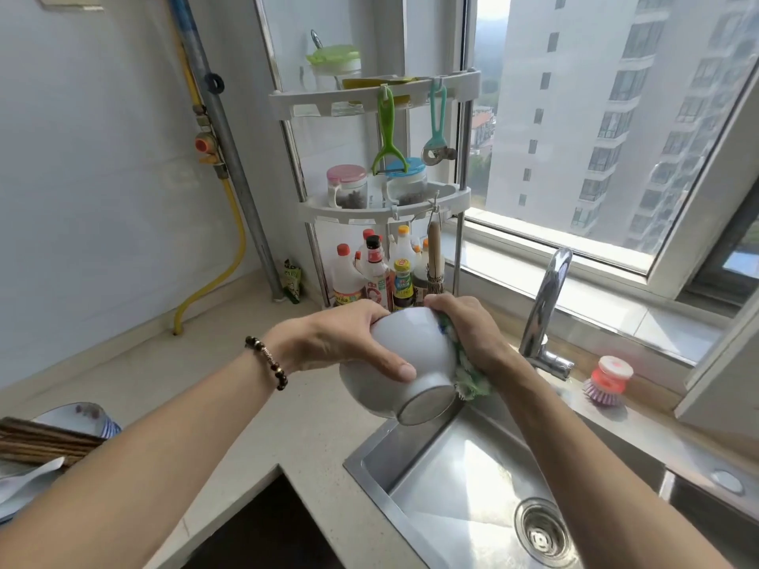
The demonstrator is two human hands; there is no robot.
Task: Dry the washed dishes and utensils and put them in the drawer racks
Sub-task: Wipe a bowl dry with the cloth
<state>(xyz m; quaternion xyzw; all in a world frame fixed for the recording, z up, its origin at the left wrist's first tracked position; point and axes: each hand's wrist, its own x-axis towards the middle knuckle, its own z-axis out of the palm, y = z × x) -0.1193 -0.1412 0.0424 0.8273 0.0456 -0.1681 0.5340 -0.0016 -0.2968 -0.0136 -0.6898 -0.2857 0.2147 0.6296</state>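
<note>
A white bowl [410,347] is held tilted above the sink's left rim, its foot ring turned toward me. My left hand [345,338] grips it from the left, thumb lying across its outer wall. My right hand [472,330] holds a green and white cloth [472,375] bunched against the bowl's right side. At the far left edge lie more dishes [88,412], dark wooden chopsticks [41,443] and a white spoon [28,480].
A steel sink [472,486] with a drain sits below, a tap [546,305] behind it. A pink dish brush [608,379] stands on the ledge. A corner rack [382,207] holds jars, bottles and hanging peelers. A dark open space [263,527] shows below the counter.
</note>
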